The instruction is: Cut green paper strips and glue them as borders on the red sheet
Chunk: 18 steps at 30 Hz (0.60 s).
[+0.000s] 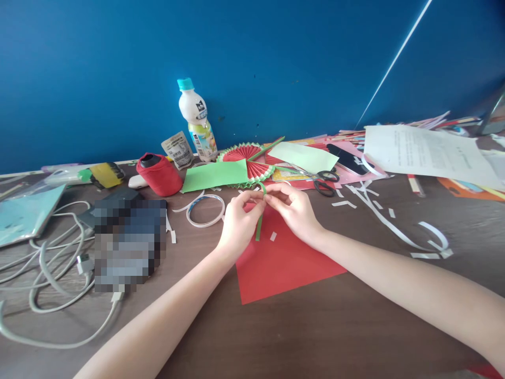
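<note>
My left hand (241, 220) and my right hand (295, 211) meet above a red sheet of paper (290, 271). Both pinch a narrow green paper strip (258, 230), whose lower end hangs below the fingertips while a short curved part shows above them. Where the fingers close, they partly hide the strip. On the red sheet lies a small whitish scrap (273, 237). Just beyond my hands is a pleated red fan with a green edge (239, 153), partly covered by a green paper sheet (216, 175).
Black-handled scissors (325, 184) lie behind my right hand. A roll of tape (205, 211) is left of my left hand. Farther left are red thread (160, 176), a blurred phone-like device (132, 245) and white cables (43, 263). A bottle (198, 123) stands by the blue wall.
</note>
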Each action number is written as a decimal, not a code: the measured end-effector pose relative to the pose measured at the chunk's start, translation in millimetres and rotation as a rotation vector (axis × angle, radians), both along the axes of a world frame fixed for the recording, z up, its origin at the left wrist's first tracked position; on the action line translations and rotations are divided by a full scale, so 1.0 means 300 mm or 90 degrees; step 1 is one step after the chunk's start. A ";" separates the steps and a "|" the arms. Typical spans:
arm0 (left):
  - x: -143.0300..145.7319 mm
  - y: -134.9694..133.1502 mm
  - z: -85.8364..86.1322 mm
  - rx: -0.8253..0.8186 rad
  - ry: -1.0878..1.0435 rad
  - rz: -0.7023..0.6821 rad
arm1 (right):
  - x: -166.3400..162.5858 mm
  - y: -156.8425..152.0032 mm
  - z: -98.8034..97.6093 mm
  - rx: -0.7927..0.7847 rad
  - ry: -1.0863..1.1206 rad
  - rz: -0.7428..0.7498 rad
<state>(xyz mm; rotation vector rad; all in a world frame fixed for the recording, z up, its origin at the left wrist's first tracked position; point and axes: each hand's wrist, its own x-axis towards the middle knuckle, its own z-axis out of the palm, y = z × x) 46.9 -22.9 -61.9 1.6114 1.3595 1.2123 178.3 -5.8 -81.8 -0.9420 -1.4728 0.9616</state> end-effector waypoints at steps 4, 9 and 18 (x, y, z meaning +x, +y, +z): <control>0.004 0.002 0.001 -0.047 -0.030 0.001 | 0.003 0.000 0.002 0.057 -0.040 -0.035; 0.001 0.009 -0.008 -0.088 -0.070 0.006 | 0.005 -0.001 0.002 0.013 -0.029 -0.027; -0.006 0.011 -0.010 -0.089 -0.025 0.000 | 0.007 0.008 -0.006 -0.035 0.053 0.000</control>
